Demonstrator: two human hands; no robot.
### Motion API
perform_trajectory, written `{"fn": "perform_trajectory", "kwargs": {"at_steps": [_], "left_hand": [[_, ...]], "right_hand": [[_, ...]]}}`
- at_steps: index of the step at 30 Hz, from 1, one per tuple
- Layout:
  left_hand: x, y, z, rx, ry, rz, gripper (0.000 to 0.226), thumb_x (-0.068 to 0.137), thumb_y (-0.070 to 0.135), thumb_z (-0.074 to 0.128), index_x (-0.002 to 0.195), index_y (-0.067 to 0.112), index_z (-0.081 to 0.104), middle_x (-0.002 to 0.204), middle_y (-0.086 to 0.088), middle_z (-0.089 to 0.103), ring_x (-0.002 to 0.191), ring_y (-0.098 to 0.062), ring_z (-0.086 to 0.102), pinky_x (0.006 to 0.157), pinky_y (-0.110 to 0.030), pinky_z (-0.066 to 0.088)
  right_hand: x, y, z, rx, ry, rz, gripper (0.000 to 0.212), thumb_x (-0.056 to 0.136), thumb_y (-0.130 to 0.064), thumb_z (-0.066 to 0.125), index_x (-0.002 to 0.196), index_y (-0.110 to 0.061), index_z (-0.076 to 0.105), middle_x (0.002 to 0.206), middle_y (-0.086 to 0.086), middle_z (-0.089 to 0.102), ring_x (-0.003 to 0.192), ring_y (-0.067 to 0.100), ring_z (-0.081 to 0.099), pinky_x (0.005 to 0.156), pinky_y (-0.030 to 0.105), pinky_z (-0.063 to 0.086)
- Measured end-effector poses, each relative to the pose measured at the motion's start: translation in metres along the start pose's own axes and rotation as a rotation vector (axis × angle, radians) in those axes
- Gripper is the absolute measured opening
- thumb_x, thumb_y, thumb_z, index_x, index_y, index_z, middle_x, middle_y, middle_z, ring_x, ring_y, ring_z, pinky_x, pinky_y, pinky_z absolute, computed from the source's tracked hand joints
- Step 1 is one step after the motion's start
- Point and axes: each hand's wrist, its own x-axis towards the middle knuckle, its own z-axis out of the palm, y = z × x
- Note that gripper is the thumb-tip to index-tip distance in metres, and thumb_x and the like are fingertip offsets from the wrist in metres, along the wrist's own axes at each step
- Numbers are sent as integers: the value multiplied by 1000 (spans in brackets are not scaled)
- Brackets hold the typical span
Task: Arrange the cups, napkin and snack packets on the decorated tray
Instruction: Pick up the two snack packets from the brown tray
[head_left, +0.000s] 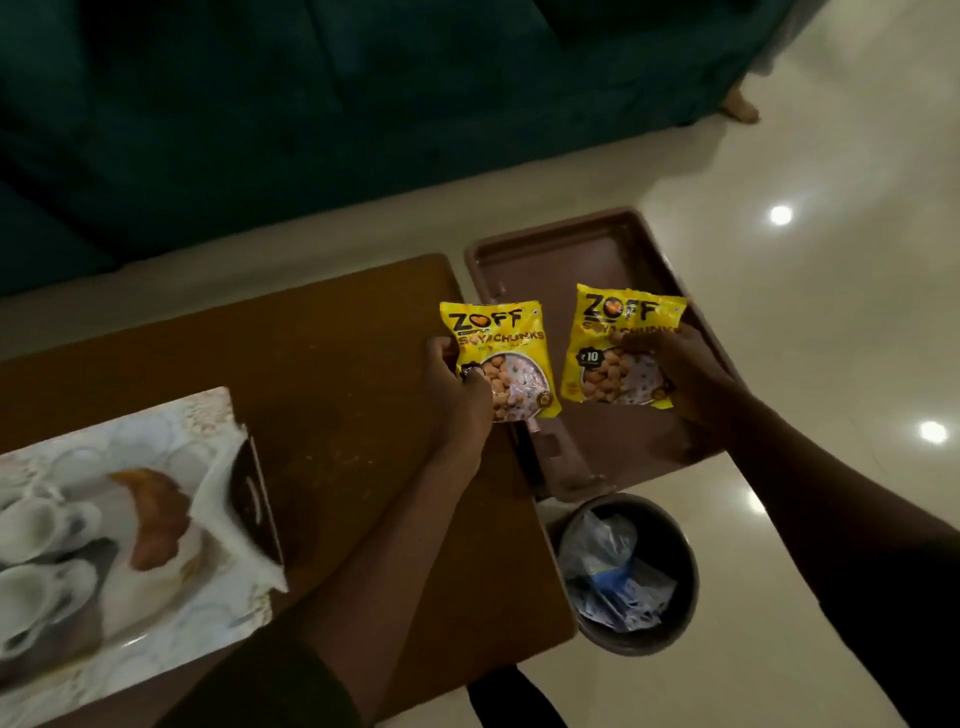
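Note:
I hold two yellow snack packets above the right end of the brown table (322, 364). My left hand (457, 395) grips the left packet (501, 358) by its lower left side. My right hand (675, 374) grips the right packet (618, 348) from its right side. The decorated tray (171, 431), pale with a marbled pattern, lies at the table's near left. On it stand white cups (36, 525), blurred, and an orange-brown napkin (156, 519) lies beside them.
A plain brown tray (561, 249) sits beyond the table's right end, under the packets. A round bin (628, 571) with plastic waste stands on the floor below it. A dark card (254, 509) leans on the decorated tray's right edge. A dark green sofa (311, 104) fills the background.

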Motion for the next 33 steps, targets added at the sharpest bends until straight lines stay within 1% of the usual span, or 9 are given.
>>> {"fn": "perform_trajectory", "kwargs": {"at_steps": [2, 5, 10, 13, 19, 23, 26, 28, 33], "left_hand": [[1, 6, -34, -17, 39, 14, 32, 90, -5, 47, 115, 15, 46, 111, -1, 58, 90, -13, 60, 57, -16, 51], [2, 10, -79, -24, 102, 11, 34, 90, -2, 50, 120, 15, 48, 112, 0, 60, 94, -16, 61, 73, -33, 58], [4, 8, -146, -52, 222, 56, 34, 89, 1, 52, 116, 20, 51, 106, 5, 60, 93, -13, 61, 65, -25, 51], [6, 5, -188, -65, 266, 86, 35, 86, 1, 52, 115, 20, 52, 106, 5, 60, 96, -14, 61, 72, -30, 52], [22, -3, -280, -38, 397, 131, 27, 87, 4, 57, 103, 25, 55, 101, 8, 63, 93, -13, 60, 73, -27, 45], [38, -22, -356, 16, 525, 119, 30, 88, 6, 54, 115, 16, 59, 109, 1, 67, 102, -20, 62, 73, -24, 40], [48, -40, -413, 79, 593, 100, 34, 89, 7, 53, 122, 13, 58, 121, -8, 66, 112, -26, 60, 89, -31, 45], [53, -59, -452, 80, 632, 69, 34, 89, 7, 51, 123, 12, 57, 124, -12, 64, 115, -30, 59, 97, -45, 48], [51, -110, -537, 44, 686, -27, 36, 89, 4, 49, 122, 12, 57, 121, -17, 65, 112, -34, 62, 92, -54, 52]], "right_hand": [[-6, -12, 36, 0, 10, -4, 28, 72, -10, 75, 100, -7, 70, 91, 10, 76, 77, 29, 74, 68, 43, 59], [-15, -27, 85, 1, -28, -35, 20, 76, -9, 73, 96, -9, 70, 85, 7, 77, 72, 27, 74, 61, 38, 59], [-33, -40, 157, -23, -114, -52, 45, 77, -15, 72, 120, -7, 62, 115, 14, 70, 98, 36, 69, 84, 53, 55], [-42, -43, 198, -58, -133, 8, 50, 77, -19, 73, 125, -10, 60, 118, 13, 69, 102, 37, 68, 90, 58, 52], [-69, -56, 285, -99, -142, -71, 59, 69, -23, 82, 119, -21, 51, 121, 7, 65, 95, 31, 70, 73, 50, 59], [-98, -52, 362, -56, -159, -247, 90, 69, -22, 83, 139, -32, 28, 120, -4, 50, 88, 14, 70, 64, 36, 61], [-119, -37, 419, -133, -254, -295, 69, 73, -22, 80, 127, -33, 39, 118, -3, 59, 101, 24, 66, 86, 49, 57], [-132, -18, 455, -185, -280, -294, 57, 74, -20, 79, 120, -31, 46, 103, -11, 62, 95, 18, 67, 89, 49, 56], [-152, 41, 505, -340, -305, -201, 62, 74, -28, 79, 127, -29, 47, 107, -10, 57, 103, 24, 65, 90, 49, 54]]}}
